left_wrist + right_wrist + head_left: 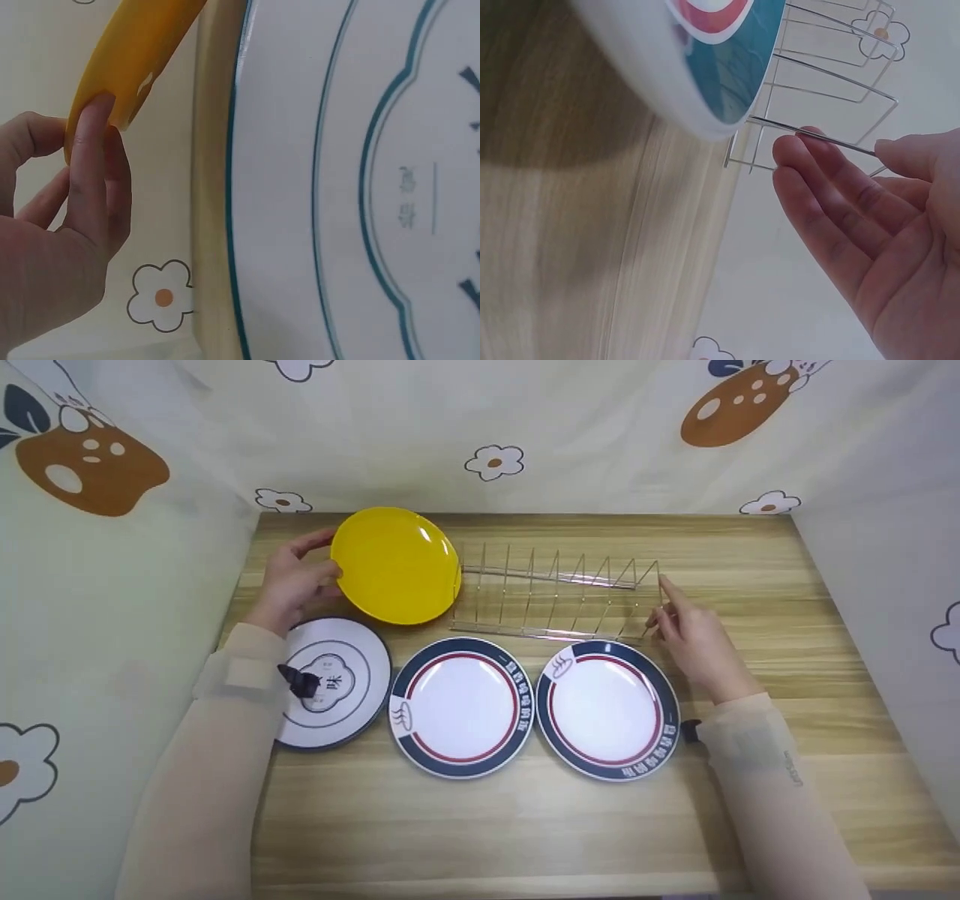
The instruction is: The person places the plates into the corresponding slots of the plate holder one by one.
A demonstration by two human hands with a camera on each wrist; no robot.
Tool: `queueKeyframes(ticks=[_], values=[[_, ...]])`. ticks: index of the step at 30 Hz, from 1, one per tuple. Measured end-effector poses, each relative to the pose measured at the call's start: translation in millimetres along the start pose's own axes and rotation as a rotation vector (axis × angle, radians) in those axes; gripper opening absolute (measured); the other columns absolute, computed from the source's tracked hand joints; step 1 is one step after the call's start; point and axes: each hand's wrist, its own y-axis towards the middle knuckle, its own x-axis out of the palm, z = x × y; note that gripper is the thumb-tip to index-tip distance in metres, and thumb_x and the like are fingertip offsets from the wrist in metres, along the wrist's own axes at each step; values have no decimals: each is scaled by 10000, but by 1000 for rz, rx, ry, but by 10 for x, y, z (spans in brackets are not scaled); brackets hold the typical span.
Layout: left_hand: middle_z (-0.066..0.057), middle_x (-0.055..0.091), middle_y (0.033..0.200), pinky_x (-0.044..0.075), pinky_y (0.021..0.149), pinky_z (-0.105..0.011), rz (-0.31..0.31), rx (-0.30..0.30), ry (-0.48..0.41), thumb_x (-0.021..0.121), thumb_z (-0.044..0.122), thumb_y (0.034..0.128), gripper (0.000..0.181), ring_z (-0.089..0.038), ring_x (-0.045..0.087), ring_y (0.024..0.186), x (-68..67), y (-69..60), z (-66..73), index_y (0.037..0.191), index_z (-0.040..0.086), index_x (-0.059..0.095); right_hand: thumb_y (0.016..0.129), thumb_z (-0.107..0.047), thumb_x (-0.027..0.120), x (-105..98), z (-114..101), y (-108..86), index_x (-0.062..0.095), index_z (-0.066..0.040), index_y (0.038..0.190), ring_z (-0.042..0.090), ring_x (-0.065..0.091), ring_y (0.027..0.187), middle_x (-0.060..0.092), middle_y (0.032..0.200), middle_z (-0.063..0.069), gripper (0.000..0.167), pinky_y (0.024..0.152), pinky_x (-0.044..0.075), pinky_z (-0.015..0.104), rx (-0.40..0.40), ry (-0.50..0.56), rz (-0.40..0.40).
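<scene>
My left hand [292, 585] pinches the left rim of a yellow plate [396, 566], thumb on one side and fingers on the other. The left wrist view shows that plate [135, 60] edge-on and tilted. To its right stands a wire dish rack [555, 577] with a row of upright dividers. At the rack's right end my right hand [694, 641] holds the end wire. Up close in the right wrist view, thumb and fingers lie on either side of the rack's end wire [817, 135].
In front of the rack lie two white plates with dark blue rims, a middle plate [461, 709] and a right plate [609, 712]. A white plate with a thin dark edge [352, 660] lies under my left wrist. Patterned cloth walls [420, 420] border the wooden table [480, 840].
</scene>
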Motion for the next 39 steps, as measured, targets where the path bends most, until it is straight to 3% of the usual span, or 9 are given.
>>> queueKeyframes(ticks=[7,18,26,39], values=[[-89,446,1567,643,707,-284,22,70,-44,711,-47,888,647,-194,720,863,-73,-119,241,1489,136,556,1093,-164,479,3,6,-5,232,-96,1646,283,738,879,737,1018,160,609,821,632,408,3,33,-7],[-69,461,1545,638,707,-271,56,99,35,789,47,882,662,-183,727,925,-136,-333,605,1489,171,554,1091,-159,480,0,9,31,244,-97,1644,276,720,896,738,1012,160,604,872,616,458,4,36,8],[-52,531,1372,637,668,-291,4,142,-33,834,55,846,652,-205,748,919,-82,-497,779,1449,119,594,1088,-148,480,34,30,12,261,-58,1632,324,743,944,748,1043,184,594,941,607,506,9,50,9],[-28,506,1351,641,725,-290,-20,118,87,716,-1,907,608,-212,724,955,79,-641,1071,1483,115,559,1100,-216,467,1,21,3,240,-83,1641,310,735,944,743,1048,173,602,926,616,486,9,46,-5]])
